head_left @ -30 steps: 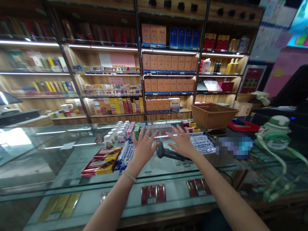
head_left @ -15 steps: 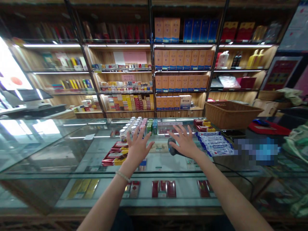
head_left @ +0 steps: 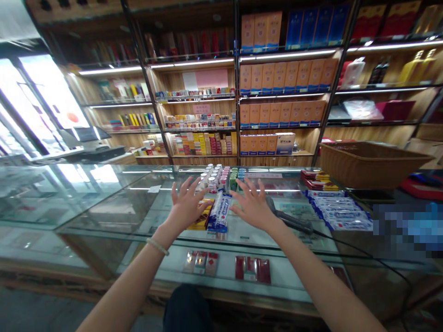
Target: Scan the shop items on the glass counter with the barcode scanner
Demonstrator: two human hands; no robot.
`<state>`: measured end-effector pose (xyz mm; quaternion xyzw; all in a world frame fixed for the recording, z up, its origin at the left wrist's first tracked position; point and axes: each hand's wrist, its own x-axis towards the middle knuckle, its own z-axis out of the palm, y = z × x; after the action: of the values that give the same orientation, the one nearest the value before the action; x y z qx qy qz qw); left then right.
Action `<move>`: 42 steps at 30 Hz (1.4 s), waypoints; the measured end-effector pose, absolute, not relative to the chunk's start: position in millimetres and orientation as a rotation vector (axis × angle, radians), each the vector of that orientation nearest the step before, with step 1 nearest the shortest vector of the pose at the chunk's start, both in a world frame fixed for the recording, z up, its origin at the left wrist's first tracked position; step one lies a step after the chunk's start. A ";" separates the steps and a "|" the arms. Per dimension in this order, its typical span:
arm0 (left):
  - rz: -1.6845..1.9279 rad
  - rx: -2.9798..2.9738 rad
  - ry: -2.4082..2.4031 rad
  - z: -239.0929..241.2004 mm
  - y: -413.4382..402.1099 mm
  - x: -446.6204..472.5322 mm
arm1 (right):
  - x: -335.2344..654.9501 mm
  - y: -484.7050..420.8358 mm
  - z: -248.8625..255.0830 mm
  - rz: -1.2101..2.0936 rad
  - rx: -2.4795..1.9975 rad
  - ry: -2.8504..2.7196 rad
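My left hand (head_left: 187, 205) hovers over the glass counter (head_left: 104, 207) with its fingers spread and nothing in it. It is just above a stack of red and yellow packets (head_left: 200, 220). My right hand (head_left: 252, 205) is also spread and holds nothing. Between my two hands lies a row of blue and white packets (head_left: 218, 213). A black barcode scanner (head_left: 289, 216) lies on the glass just right of my right hand, its cable trailing off to the right. Small white-capped bottles (head_left: 212, 177) stand beyond my fingertips.
A wicker basket (head_left: 370, 163) stands on the counter at the right, with more blue and white packets (head_left: 341, 213) and red packs (head_left: 316, 180) in front of it. Shelves of cartons (head_left: 280, 76) fill the back wall. Red packs (head_left: 252, 268) lie inside the case below.
The view has swung to the left, so the basket and scanner now sit further right. Both hands stay spread and have moved left, from over the scanner to over the packets.
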<state>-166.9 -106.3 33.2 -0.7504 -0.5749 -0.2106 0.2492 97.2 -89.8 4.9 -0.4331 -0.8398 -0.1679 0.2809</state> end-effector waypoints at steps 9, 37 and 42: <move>-0.456 -2.120 -1.573 22.5 -117.0 -240.3 | 50.7 -95.5 -11.8 -0.274 -1.131 -2.312; -0.187 -2.269 -1.592 2.5 -130.9 -293.0 | 3.9 -110.3 -30.3 -0.144 -1.100 -2.426; -0.217 -2.285 -1.563 1.6 -131.4 -293.7 | 5.0 -114.6 -29.4 -0.122 -1.058 -2.437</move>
<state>-293.7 -131.4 1.6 -0.8092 -0.5536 -0.0770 0.1811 5.0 -114.6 -29.4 -0.3864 -0.8898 -0.0445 0.2389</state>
